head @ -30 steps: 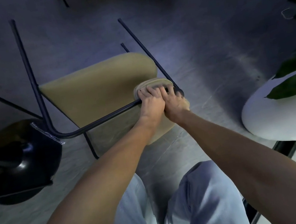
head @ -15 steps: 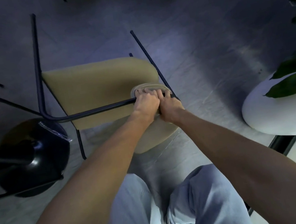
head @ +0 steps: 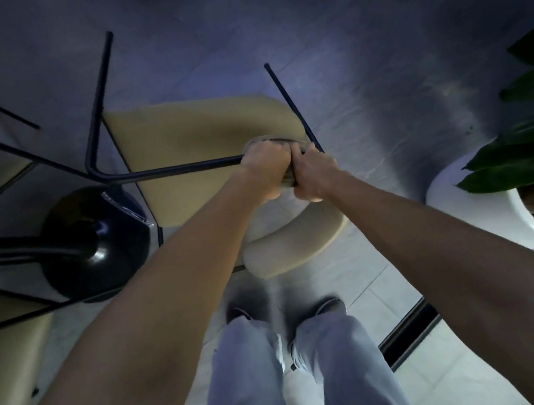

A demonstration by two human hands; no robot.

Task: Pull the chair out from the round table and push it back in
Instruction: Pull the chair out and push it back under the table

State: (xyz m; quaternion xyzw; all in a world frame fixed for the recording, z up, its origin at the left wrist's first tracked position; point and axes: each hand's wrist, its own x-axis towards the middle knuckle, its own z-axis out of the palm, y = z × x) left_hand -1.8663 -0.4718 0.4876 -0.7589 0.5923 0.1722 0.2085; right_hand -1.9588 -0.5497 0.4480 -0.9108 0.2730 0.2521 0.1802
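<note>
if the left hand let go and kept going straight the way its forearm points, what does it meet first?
Likely the chair's tan seat. The left hand is clenched on the backrest's top, pointing forward and down; the seat lies directly beyond. Depth is hard to judge from this one wide-angle view.

I read the chair (head: 199,132) seat as matt beige cloth with a soft, slightly napped surface; its frame (head: 164,172) is thin tubular metal in a matt black finish. The table base (head: 92,249) beside it is glossy black with bright highlights. The planter (head: 467,207) looks smooth, matt white. The floor (head: 378,74) appears as smooth grey tile with faint streaks.
</note>
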